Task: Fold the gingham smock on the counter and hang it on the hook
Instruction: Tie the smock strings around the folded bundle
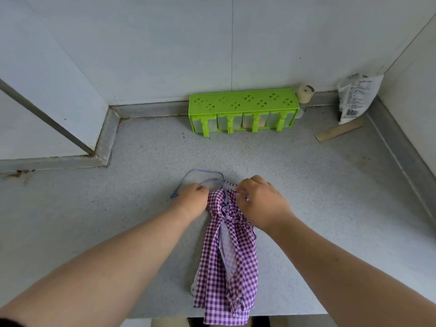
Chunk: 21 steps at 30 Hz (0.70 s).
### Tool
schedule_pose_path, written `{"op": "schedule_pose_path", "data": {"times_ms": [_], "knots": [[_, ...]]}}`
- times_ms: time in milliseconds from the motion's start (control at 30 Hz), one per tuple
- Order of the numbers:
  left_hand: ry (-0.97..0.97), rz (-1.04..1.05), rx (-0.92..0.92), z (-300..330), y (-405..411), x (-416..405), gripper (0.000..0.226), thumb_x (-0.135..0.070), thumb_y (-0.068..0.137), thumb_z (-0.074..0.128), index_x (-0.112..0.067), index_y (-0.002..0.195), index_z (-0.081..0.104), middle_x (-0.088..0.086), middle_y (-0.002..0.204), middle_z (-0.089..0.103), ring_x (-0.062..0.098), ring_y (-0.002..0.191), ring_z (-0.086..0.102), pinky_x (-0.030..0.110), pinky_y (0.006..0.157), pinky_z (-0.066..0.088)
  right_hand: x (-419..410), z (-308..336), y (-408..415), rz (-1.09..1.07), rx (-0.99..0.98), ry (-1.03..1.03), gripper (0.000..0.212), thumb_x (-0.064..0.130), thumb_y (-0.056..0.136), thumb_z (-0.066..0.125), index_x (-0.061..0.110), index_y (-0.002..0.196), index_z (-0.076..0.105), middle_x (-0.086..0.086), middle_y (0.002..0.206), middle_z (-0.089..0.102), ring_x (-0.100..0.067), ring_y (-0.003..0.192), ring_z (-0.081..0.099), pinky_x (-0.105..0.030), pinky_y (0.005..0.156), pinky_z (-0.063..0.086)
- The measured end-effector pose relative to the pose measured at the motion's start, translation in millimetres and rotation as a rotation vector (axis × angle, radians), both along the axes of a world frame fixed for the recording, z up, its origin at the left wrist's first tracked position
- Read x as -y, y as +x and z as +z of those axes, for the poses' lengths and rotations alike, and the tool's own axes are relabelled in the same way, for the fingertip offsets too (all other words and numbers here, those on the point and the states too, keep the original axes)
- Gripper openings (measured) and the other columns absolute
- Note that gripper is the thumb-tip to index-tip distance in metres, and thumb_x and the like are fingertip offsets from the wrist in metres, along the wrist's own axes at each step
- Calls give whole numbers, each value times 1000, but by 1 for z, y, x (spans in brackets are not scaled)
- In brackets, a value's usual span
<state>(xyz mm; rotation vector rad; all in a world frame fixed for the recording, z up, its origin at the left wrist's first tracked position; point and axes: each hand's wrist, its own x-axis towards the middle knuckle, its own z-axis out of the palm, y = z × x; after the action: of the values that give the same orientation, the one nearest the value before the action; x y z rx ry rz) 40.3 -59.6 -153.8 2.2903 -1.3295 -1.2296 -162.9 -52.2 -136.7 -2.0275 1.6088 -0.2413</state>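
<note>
The purple-and-white gingham smock (226,263) lies gathered in a narrow strip on the grey counter (118,220), its lower end hanging over the front edge. A thin blue neck loop (200,173) curls out from its top onto the counter. My left hand (192,201) grips the smock's top left corner, where the loop meets the cloth. My right hand (257,201) pinches the top right corner. Both hands are closed on the fabric. No hook is in view.
A green spice rack (243,109) with several clear drawers stands against the back wall. Right of it are a small beige roll (305,93), a printed plastic bag (356,97) leaning in the corner, and a flat wooden strip (339,133). A wall block juts in at left (54,114).
</note>
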Motion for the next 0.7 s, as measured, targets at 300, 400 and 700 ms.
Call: {"op": "schedule_pose_path", "data": {"times_ms": [300,400,700], "knots": [[256,229,-490,6,-4,3,33,-34,109,49,-11,113,72,10,87,75,20,70,72,39,70,64,11,-8,48,-115,110,293,11,43,97,61,34,94,68,10,94,67,-9,84,63,-28,71,53],[418,140,-558,12,3,-6,40,-47,109,48,-15,114,71,5,84,73,20,77,72,36,72,61,3,-7,49,-110,227,377,9,37,99,62,33,91,65,12,88,67,-4,80,61,-22,65,42],[194,172,-472,21,10,-17,29,-39,110,48,-21,119,69,5,86,67,19,74,69,33,62,61,-3,18,36,-297,520,455,29,34,106,55,18,90,74,-1,78,75,-5,57,58,-25,62,47]]}}
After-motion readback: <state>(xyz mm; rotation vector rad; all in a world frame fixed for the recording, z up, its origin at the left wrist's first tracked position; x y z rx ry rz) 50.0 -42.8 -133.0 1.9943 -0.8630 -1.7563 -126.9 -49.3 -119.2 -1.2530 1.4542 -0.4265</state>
